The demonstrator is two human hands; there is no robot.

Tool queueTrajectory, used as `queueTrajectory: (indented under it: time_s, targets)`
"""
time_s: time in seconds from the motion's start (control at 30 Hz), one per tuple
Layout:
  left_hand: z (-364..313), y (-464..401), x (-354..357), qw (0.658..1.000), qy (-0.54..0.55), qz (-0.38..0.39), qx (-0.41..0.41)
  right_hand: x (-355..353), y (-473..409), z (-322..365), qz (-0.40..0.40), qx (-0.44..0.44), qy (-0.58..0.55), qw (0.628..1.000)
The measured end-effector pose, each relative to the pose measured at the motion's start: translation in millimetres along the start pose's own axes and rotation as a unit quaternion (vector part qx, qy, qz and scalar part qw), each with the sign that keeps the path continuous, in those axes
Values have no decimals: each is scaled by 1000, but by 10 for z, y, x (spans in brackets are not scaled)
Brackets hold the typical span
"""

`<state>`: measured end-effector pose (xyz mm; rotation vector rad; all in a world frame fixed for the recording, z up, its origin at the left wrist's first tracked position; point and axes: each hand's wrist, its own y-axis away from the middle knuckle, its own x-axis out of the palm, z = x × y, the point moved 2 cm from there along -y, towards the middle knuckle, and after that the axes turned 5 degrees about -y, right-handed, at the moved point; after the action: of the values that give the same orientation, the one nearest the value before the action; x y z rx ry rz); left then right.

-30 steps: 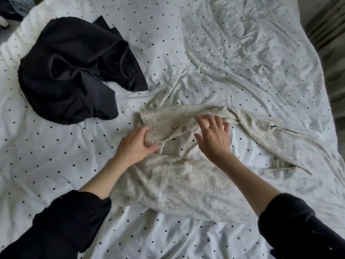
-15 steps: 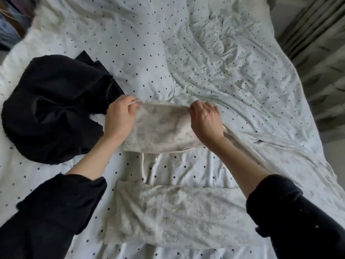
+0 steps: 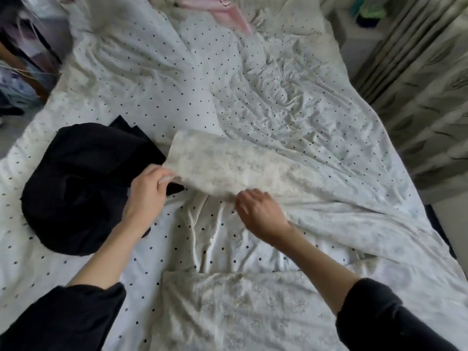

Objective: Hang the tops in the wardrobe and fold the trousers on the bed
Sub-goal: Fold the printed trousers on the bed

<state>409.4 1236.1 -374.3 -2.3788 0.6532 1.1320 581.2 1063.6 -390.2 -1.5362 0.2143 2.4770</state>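
The left hand (image 3: 148, 188) pinches the end corner of one leg of the cream patterned trousers (image 3: 228, 163), thumb and fingers closed on the hem where it crosses the edge of the black garment (image 3: 81, 183). The right hand (image 3: 258, 211) grips the near edge of the same leg a little further along, its fingers curled into the cloth; the picture is smeared there, so how much fabric it has gathered is hard to say. Between the two hands the leg is lifted and drawn out flat, slanting from the hem at the left toward the right side of the bed (image 3: 266, 79), where the cloth sinks into the rumpled cover and runs on toward the right edge. The other part of the trousers lies flat across the near edge of the bed, between the two dark sleeves (image 3: 395, 315) of the person, with a strip of spotted cover between it and the held leg. The black garment sits in a loose heap near the left edge of the bed, just beside the left hand and partly under the raised hem. The bed cover is white with small dark dots and heavily creased across its middle and far half. At the far edge of the bed lies something pink (image 3: 228, 11), blurred. A pale patterned curtain (image 3: 417, 79) hangs along the right side of the bed.
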Motion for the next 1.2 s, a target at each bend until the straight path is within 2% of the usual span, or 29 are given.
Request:
queueTrajectory:
  time_s: [0.07, 0.13, 0.27, 0.4, 0.47, 0.57, 0.63, 0.77, 0.87, 0.97, 1.1, 1.2]
  targets:
    - [372, 362, 110, 995, -57, 70, -38, 358, 185, 49, 114, 9, -23, 993]
    - [637, 691, 217, 983, -104, 144, -56, 595, 380, 43, 155, 14, -11, 988]
    - [698, 834, 333, 969, -169, 157, -87, 580, 607, -168, 82, 64, 58, 993]
    - [685, 746, 406, 961, -216, 154, -78, 481, 779, -470, 88, 147, 159, 972]
    - [739, 728, 421, 960, -230, 146, -63, 425, 771, -507, 49, 136, 182, 973]
    - [805, 785, 479, 953, -262, 149, -40, 395, 744, -544, -44, 92, 130, 986]
    - [807, 896, 544, 941, -295, 161, -38, 418, 795, -530, -56, 88, 93, 990]
    - [654, 1079, 680, 890, -390, 229, -57, 495, 999, -489, -38, 83, 37, 995]
    - [416, 1194, 775, 901, -367, 228, -34, 564, 1177, -538, 17, 101, 10, 995]
    - [64, 1359, 924, 924, -315, 214, -9, 596, 1461, -652, 28, 124, -1, 992]
    - [-414, 1639, 1272, 925, -281, 251, 44, 577, 2024, -906, 55, 193, 2, 980]
    - [-859, 1879, 1580, 926, -254, 266, 82, 468, 2569, -1216, 44, 250, -13, 967]
